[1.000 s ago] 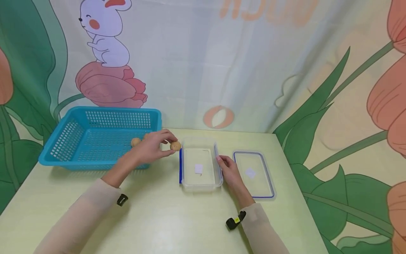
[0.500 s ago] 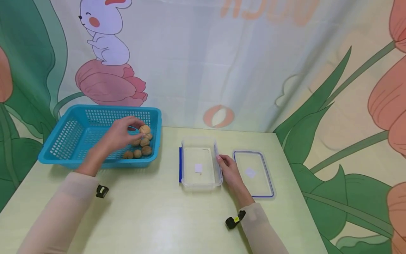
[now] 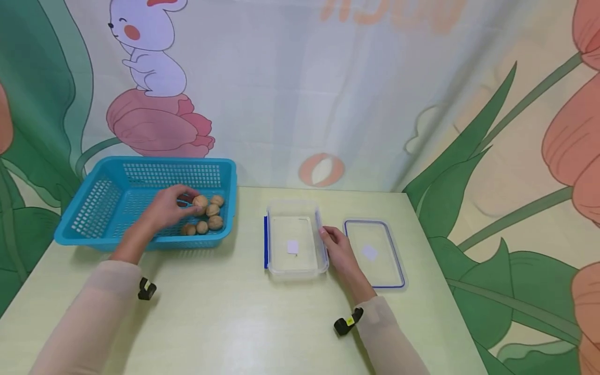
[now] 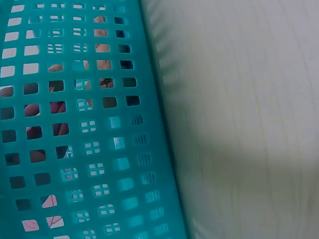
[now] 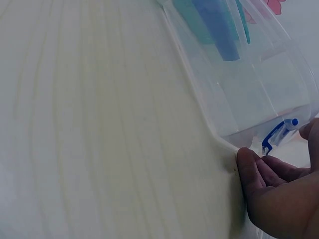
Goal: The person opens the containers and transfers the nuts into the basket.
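My left hand (image 3: 169,208) reaches into the blue plastic basket (image 3: 108,240), its thumb and fingers pinching a walnut (image 3: 200,202). Several other walnuts (image 3: 215,223) lie in the basket's right end, right beside the fingertips. In the left wrist view the perforated basket wall (image 4: 164,184) covers most of the hand, and bits of skin show through the holes. With thumb and curled fingers, my right hand (image 3: 341,252) grips the right side of a clear plastic food container (image 3: 297,273). The right wrist view shows those fingertips (image 5: 247,159) at the container's lower edge.
A clear lid (image 3: 404,271) with a blue seal lies on the pale table (image 3: 244,323) to the right of the container. A blue locking flap (image 3: 265,242) hangs at the container's left side. Behind the table hangs a printed curtain (image 3: 281,104).
My left hand has gone from beside the container, walnut in its fingers, leftward over the basket, then lower among the walnuts. The right hand and container have stayed put.
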`<state>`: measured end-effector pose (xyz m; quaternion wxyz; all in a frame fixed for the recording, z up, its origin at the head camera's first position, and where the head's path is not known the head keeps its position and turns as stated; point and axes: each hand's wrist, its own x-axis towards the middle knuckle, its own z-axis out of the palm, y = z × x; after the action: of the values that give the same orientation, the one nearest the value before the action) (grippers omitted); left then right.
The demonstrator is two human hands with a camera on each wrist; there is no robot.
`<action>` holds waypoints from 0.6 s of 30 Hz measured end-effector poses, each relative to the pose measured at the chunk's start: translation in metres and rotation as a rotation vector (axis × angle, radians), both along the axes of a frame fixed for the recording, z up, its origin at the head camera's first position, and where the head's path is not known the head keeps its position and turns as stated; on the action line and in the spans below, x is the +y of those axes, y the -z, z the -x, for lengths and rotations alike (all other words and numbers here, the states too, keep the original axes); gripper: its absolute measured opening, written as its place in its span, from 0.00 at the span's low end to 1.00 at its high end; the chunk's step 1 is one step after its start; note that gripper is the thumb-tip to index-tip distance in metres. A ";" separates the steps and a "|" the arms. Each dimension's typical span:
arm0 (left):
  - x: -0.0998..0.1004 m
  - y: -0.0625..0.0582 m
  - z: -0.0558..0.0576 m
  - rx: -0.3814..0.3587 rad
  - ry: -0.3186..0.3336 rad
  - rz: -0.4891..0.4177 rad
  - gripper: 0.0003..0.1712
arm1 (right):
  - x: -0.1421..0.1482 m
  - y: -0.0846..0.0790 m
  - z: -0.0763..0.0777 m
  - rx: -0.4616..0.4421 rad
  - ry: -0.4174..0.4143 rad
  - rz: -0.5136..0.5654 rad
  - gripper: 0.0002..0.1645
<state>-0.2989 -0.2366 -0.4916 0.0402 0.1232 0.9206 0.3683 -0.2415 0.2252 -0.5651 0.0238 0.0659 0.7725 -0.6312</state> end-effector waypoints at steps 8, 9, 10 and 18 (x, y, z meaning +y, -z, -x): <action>-0.002 0.004 0.003 -0.038 -0.017 0.010 0.26 | -0.001 0.000 0.002 -0.002 -0.009 0.024 0.33; -0.002 0.004 0.003 -0.045 -0.017 0.014 0.26 | -0.001 0.000 0.001 -0.001 -0.011 0.023 0.33; -0.002 0.005 0.004 -0.051 -0.018 0.018 0.26 | 0.000 0.000 0.002 0.000 -0.011 0.023 0.33; 0.000 0.006 0.004 -0.062 -0.017 0.044 0.27 | -0.001 -0.001 0.001 -0.012 -0.001 0.007 0.32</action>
<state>-0.3033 -0.2370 -0.4973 0.0683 0.1032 0.9279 0.3517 -0.2429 0.2245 -0.5636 0.0290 0.0689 0.7701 -0.6335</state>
